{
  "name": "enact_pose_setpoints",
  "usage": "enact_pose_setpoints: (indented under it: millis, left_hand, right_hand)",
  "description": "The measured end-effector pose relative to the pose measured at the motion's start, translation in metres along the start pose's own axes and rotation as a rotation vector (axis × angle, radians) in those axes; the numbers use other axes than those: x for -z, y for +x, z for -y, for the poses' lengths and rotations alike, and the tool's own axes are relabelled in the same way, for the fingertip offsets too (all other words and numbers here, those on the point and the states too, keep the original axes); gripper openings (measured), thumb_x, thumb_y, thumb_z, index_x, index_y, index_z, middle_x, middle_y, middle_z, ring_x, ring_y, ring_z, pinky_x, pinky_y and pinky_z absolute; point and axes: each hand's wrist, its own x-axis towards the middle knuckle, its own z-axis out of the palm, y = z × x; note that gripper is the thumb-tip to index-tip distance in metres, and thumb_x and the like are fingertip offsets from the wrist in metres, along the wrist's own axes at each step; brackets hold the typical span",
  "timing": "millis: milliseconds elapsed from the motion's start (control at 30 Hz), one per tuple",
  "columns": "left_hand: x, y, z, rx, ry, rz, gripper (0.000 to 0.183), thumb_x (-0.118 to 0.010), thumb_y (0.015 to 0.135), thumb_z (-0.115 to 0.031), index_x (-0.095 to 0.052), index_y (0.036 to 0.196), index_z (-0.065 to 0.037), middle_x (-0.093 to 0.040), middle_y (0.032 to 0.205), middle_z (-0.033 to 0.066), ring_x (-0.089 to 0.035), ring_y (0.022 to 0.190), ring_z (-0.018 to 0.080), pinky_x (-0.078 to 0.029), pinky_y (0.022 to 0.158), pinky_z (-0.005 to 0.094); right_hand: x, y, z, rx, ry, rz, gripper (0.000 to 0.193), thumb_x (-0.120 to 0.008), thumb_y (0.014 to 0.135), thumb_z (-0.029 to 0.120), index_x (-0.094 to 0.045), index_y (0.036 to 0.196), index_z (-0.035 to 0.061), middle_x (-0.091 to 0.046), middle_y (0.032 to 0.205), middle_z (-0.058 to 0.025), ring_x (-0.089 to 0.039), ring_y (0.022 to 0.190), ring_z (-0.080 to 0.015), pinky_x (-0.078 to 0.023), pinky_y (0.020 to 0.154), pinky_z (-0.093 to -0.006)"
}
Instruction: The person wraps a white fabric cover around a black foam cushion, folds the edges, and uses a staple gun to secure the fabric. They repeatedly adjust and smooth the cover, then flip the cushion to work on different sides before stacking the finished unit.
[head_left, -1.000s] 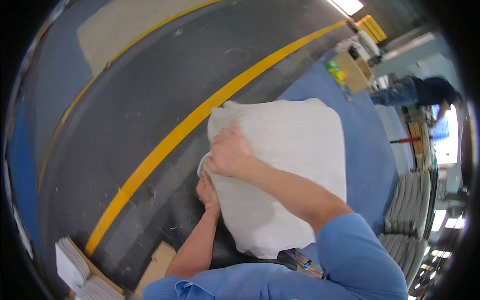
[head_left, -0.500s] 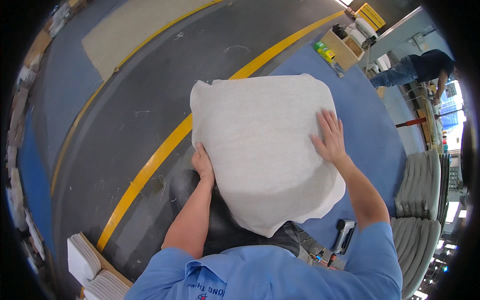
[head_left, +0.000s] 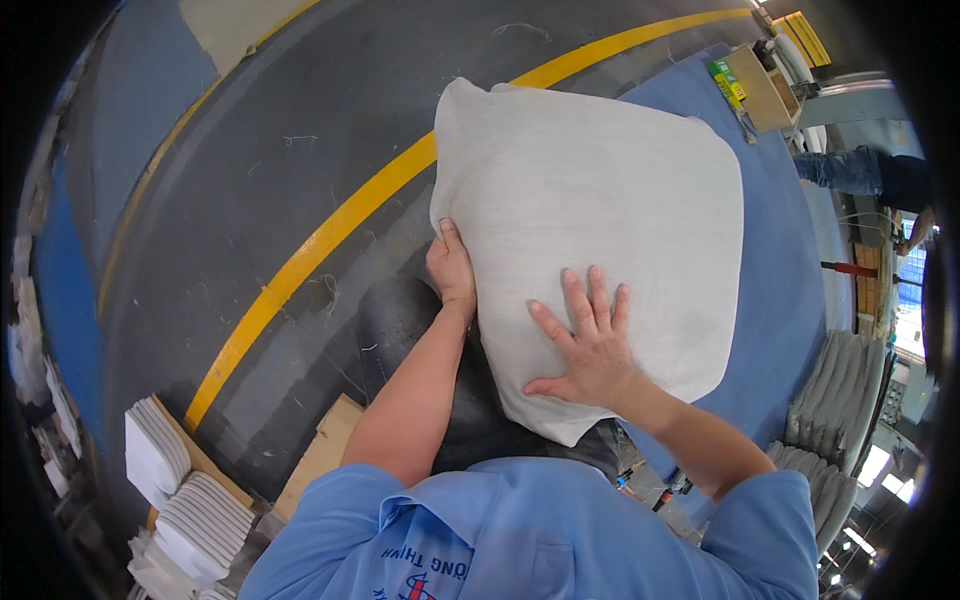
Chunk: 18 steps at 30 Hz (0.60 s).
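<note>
A pale grey-white, fabric-covered pad point(head_left: 630, 190), roughly square with rounded corners, rests over my lap. Loose cloth edges stick out at its upper left and lower corner. My left hand point(head_left: 452, 270) is closed on its left edge, thumb on top and the other fingers hidden underneath. Flat on the cloth near the lower middle lies my right hand point(head_left: 590, 350), its fingers spread. What supports the pad from below is hidden.
Stacked white panels point(head_left: 205, 520) stand at lower left, near a cardboard piece point(head_left: 318, 450). Grey padded pieces point(head_left: 838, 395) are piled at right. A wooden box point(head_left: 757, 88) sits at upper right on blue flooring point(head_left: 785, 260). Beyond, another person point(head_left: 880, 175) bends over.
My right hand has slid from the pad's right side to its lower middle. The pad appears farther up and right in view, its lower right side smoother. My left hand keeps its edge grip.
</note>
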Motion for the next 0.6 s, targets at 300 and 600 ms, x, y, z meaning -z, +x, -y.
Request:
enact_pose_setpoints:
  millis: [300, 600]
  left_hand:
    - [0.004, 0.000, -0.010, 0.000, 0.076, 0.056, 0.064, -0.043, 0.112, -0.049, -0.072, 0.104, 0.007, -0.074, 0.099, 0.0271, -0.070, 0.093, 0.0362, -0.050, 0.088, 0.0463]
    - [0.002, -0.004, -0.011, -0.053, 0.000, 0.008, 0.064, -0.042, 0.112, -0.049, -0.072, 0.108, 0.007, -0.074, 0.102, 0.0284, -0.071, 0.097, 0.0392, -0.051, 0.088, 0.0463]
  right_hand:
    - [-0.027, 0.037, 0.055, 0.001, -0.251, 0.005, 0.097, -0.085, 0.073, 0.046, -0.044, 0.160, 0.0370, -0.014, 0.174, -0.0202, -0.009, 0.156, -0.0583, -0.016, 0.108, -0.0875]
    - [-0.001, 0.035, 0.024, 0.214, 0.180, 0.028, 0.065, -0.080, 0.083, 0.047, -0.063, 0.145, 0.0325, -0.027, 0.173, -0.0120, -0.015, 0.162, -0.0420, -0.012, 0.119, -0.0782]
